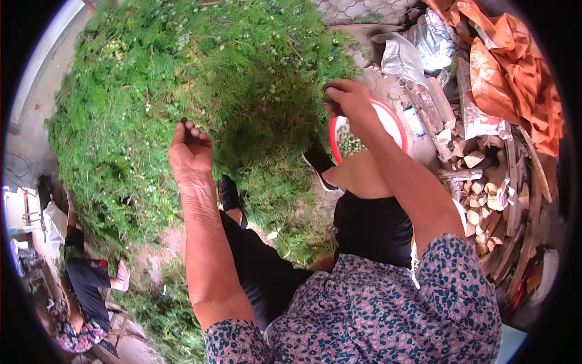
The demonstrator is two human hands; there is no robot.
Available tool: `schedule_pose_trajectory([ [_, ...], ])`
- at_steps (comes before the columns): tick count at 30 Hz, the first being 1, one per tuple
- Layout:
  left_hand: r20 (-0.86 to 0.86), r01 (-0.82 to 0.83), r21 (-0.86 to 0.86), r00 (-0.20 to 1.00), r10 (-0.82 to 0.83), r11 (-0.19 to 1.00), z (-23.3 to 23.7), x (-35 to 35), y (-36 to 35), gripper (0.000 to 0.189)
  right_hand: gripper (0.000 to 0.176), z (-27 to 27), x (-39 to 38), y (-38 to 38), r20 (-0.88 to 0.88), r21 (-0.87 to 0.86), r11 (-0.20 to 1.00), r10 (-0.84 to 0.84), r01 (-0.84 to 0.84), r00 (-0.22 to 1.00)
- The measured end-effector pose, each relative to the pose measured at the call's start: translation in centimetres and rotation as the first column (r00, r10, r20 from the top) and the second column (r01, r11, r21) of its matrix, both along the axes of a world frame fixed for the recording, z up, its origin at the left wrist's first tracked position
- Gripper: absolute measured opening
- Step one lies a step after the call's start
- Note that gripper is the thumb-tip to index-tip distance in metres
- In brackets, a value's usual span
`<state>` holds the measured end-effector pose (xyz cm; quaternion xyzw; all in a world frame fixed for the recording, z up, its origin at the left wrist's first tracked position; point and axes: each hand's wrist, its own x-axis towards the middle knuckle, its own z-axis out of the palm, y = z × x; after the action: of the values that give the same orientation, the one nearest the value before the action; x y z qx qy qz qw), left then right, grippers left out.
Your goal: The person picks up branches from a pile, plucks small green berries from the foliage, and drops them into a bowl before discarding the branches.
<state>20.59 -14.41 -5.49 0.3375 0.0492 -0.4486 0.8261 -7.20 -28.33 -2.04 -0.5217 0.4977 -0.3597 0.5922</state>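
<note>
A large heap of green conifer branches [145, 79] with small pale cones spreads over the ground before me. My left hand [191, 148] is raised above the heap, palm up, with its fingers curled in and the tips dark. Anything pinched there is too small to make out. My right hand [353, 104] hangs at the near left rim of a white basin [391, 124] with a red edge, its fingers bent and closed. What they hold, if anything, cannot be seen. Small green cones [348, 142] lie in the basin, beside my right foot.
At the right are stacked firewood [479, 200], plastic sacks [433, 45] and an orange tarp [515, 67]. Another person in dark trousers [88, 285] sits at the lower left beside the branches. My dark shoes [230, 197] rest among the sprigs.
</note>
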Motion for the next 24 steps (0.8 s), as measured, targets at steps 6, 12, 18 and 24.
schedule_pose_trajectory([
  [6,-0.052,0.056,0.061,0.997,-0.053,0.997,0.1,-2.1,-2.6,0.013,0.022,-11.2,2.8,-11.2,-0.619,-0.146,0.949,0.133,-0.280,0.774],
  [12,-0.028,0.061,0.056,0.998,-0.060,0.997,1.2,-2.8,-4.4,0.020,0.026,-16.6,7.9,-11.1,-0.646,-0.379,0.831,0.078,-0.408,0.759],
  [18,-0.037,0.120,0.050,0.992,-0.118,0.991,1.6,-3.3,-5.2,0.022,0.050,-17.4,12.7,-10.2,-0.629,-0.277,0.913,0.063,-0.299,0.775],
  [24,-0.047,0.148,0.016,0.988,-0.147,0.989,1.3,-3.0,-4.8,0.021,0.040,-19.9,12.1,-12.1,-0.661,-0.295,0.853,0.143,-0.430,0.737],
])
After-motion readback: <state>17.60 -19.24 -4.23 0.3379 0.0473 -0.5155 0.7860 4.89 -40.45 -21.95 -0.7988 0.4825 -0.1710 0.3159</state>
